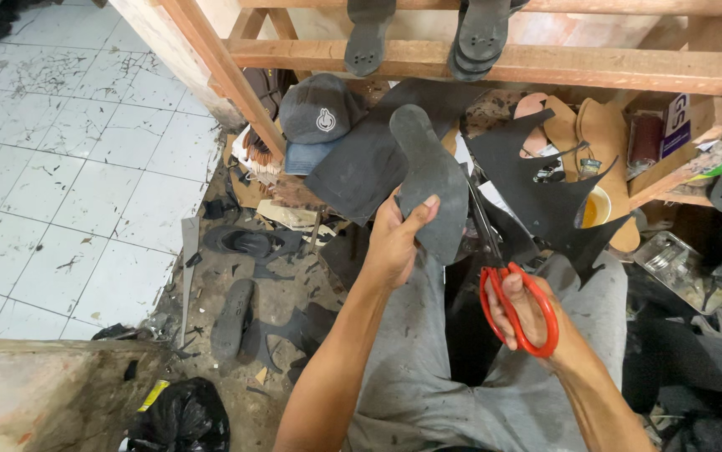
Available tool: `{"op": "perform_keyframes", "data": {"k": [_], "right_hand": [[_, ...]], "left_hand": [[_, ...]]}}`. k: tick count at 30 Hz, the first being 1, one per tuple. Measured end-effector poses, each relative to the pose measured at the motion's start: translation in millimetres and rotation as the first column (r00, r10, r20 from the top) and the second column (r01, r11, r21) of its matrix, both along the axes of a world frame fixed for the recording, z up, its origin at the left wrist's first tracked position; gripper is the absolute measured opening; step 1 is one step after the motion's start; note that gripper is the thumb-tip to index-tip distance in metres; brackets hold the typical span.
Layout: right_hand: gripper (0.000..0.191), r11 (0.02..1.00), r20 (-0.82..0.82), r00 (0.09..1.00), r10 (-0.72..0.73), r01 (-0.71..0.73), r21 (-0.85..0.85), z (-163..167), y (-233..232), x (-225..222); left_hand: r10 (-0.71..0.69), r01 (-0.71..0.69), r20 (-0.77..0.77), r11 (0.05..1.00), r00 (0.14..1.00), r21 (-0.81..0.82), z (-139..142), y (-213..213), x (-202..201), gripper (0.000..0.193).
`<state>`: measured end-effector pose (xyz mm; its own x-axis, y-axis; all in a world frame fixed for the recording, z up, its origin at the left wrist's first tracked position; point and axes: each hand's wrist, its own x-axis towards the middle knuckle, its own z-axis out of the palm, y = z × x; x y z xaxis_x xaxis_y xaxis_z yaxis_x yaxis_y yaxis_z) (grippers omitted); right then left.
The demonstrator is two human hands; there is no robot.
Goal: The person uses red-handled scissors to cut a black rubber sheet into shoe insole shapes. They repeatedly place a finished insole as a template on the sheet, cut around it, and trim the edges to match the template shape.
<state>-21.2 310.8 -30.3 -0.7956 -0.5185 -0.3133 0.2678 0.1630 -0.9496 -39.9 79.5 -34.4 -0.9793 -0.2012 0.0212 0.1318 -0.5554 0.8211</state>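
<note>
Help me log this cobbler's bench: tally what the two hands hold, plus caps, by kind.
Sole-shaped dark cutout, in left hand: 1
Red-handled scissors, in right hand: 1
Grey cap: 1
Total: 3

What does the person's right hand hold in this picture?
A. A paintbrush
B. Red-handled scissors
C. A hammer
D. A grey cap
B: the right hand has its fingers through the loops of the red-handled scissors, while the left hand holds a dark sole.

box | right shelf | small, rectangular | purple-and-white label face, angled
</note>
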Motion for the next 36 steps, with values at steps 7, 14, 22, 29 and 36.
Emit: {"op": "perform_keyframes", "data": {"k": [7,14,22,29,36], "right_hand": [[0.082,0.97,0.064,0.983,0.172,-0.157,-0.186,5,3,9],[0.073,0.999,-0.115,0.992,0.045,-0.046,-0.002,-1,-5,8],[0.079,0.994,-0.116,0.992,0.056,-0.066,-0.087,0,-14,8],[0.079,1.0,-0.097,0.995,-0.016,0.014,-0.017,-4,-14,5],[0.076,0.997,-0.009,0.999,-0.043,0.042,-0.065,-8,-12,0]], "left_hand": [[0.055,-0.051,-0.092,0.998,0.994,0.044,0,-1,-2,0.041],[-0.07,0.074,-0.095,0.997,0.993,0.039,0,6,11,0.042],[-0.098,0.101,-0.103,0.994,0.99,0.027,10,4,16,0.041],[-0.082,0.084,-0.111,0.996,0.99,0.005,12,-1,10,0.046],[-0.107,0.109,-0.071,0.994,0.992,0.014,10,-9,5,0.046]]}}
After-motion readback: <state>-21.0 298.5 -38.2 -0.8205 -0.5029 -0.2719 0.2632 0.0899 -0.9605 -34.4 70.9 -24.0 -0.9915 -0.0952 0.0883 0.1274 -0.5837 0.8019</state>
